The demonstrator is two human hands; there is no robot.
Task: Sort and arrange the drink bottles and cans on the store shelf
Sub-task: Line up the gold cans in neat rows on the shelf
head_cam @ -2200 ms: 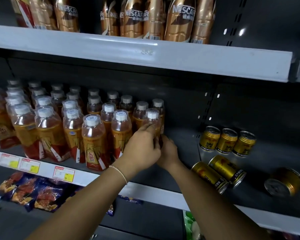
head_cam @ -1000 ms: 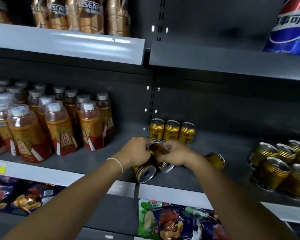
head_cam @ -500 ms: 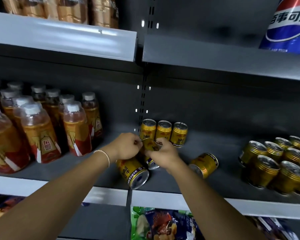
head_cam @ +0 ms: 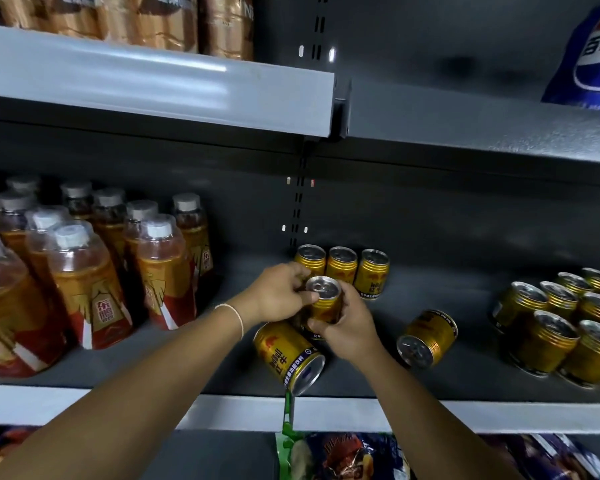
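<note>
Both hands hold one upright gold can over the middle shelf. My left hand pinches it at the rim from the left, and my right hand wraps its lower side. Behind it three gold cans stand in a row at the back wall. One gold can lies on its side below my hands, near the shelf's front edge. Another lies on its side to the right.
Orange drink bottles with white caps fill the shelf's left part. A cluster of upright gold cans stands at the right. Coffee bottles and a Pepsi bottle sit on the upper shelf. Snack bags lie below.
My hands moved from the orange bottles to the fallen cans, took one lying can and turned it upright. The view shifted right.
</note>
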